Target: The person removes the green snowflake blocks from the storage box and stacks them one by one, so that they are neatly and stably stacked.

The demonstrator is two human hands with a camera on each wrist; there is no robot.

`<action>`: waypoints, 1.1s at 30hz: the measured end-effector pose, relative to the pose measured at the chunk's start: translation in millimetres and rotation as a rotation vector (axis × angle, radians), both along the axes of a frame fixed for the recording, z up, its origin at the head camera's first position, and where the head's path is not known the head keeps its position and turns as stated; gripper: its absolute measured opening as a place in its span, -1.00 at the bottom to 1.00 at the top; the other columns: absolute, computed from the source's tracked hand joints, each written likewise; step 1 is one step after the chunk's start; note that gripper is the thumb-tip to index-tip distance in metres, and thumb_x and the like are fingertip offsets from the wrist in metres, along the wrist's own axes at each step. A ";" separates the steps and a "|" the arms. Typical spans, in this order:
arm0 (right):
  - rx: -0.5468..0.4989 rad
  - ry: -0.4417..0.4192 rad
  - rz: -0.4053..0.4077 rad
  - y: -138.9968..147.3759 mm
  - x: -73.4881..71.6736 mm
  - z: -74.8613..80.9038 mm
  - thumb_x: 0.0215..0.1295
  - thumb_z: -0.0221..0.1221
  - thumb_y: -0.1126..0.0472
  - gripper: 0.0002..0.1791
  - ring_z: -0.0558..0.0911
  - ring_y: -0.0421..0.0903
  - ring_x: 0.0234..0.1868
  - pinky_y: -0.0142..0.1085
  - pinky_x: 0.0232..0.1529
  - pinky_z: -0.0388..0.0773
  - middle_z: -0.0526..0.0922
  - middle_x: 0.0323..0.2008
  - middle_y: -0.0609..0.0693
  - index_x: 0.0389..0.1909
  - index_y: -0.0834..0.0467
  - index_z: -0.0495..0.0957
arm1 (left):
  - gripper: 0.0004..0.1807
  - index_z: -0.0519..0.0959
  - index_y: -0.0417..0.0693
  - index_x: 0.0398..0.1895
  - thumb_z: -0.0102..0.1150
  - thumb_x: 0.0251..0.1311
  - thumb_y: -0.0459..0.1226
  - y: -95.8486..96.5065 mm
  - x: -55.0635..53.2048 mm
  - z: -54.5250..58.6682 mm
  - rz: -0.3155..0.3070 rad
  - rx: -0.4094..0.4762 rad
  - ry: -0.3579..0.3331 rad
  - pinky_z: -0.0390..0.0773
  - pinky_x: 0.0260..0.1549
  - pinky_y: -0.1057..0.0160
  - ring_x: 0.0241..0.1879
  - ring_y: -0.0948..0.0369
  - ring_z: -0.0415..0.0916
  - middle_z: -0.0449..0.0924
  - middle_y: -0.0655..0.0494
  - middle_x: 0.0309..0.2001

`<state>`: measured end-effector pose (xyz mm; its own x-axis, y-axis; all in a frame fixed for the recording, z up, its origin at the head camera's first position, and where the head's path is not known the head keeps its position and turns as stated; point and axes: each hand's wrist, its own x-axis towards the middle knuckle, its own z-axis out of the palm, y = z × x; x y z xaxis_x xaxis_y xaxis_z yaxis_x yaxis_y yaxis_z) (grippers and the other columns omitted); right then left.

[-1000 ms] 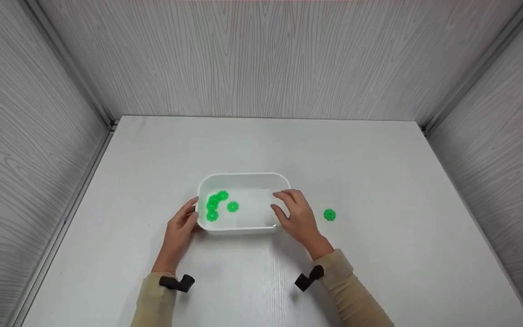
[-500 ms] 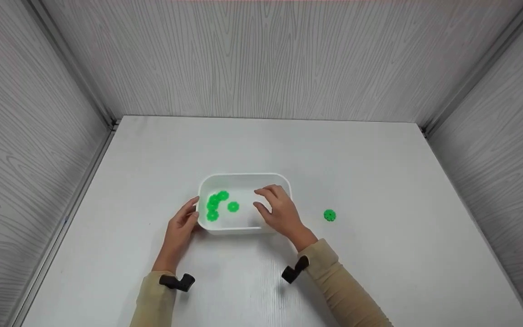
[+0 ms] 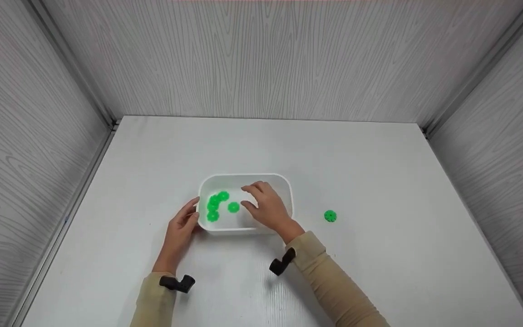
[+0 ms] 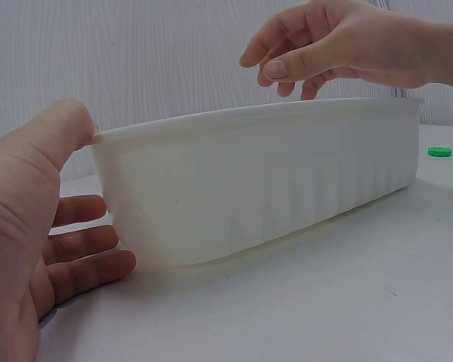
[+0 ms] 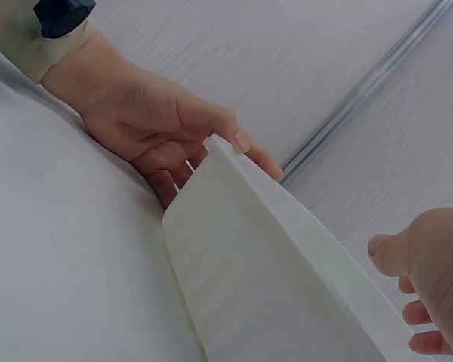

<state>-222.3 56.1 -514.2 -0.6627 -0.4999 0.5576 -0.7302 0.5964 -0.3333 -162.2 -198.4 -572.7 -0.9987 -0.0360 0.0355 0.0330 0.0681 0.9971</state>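
A white plastic container [image 3: 261, 224] with rounded corners stands on the table. My left hand [image 3: 183, 229] holds its left end, thumb [image 4: 74, 124] at the rim and the other fingers low against the outer wall. Inside, several green notched discs [image 3: 214, 203] lie bunched on the left, with a single green disc [image 3: 234, 207] apart from them. Above the container is my right hand [image 3: 267, 206], nothing between its parted thumb and fingers; its fingertips are just right of the single disc. In the left wrist view this right hand [image 4: 347, 49] is higher than the rim.
Another green disc [image 3: 330, 215] lies on the white table [image 3: 379, 172], right of the container. Grey wood-grain panels [image 3: 261, 59] rise behind the table and on both sides. A black wrist camera [image 3: 282, 262] sits on the right sleeve.
My right hand has moved left from the container's right end to over its middle, close to the single disc. The left hand and the discs stay where they were.
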 end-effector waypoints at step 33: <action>0.465 -0.492 -0.105 -38.3 -16.1 -10.8 0.17 0.26 0.02 -0.55 0.38 -0.08 -0.08 -0.22 -0.08 0.36 0.48 -0.10 -0.03 0.09 0.05 0.54 | -0.53 0.35 0.22 0.29 0.03 0.32 -0.09 -0.3 -1.0 -0.2 -0.002 0.003 -0.035 0.54 -0.21 0.23 -0.06 0.05 0.45 0.45 -0.03 0.09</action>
<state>-238.4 17.8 -525.0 -0.8423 -0.5334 -0.0779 -0.4895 0.8174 -0.3037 -163.1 -198.8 -572.8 -0.9994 -0.0346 0.0003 -0.0019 0.0649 0.9979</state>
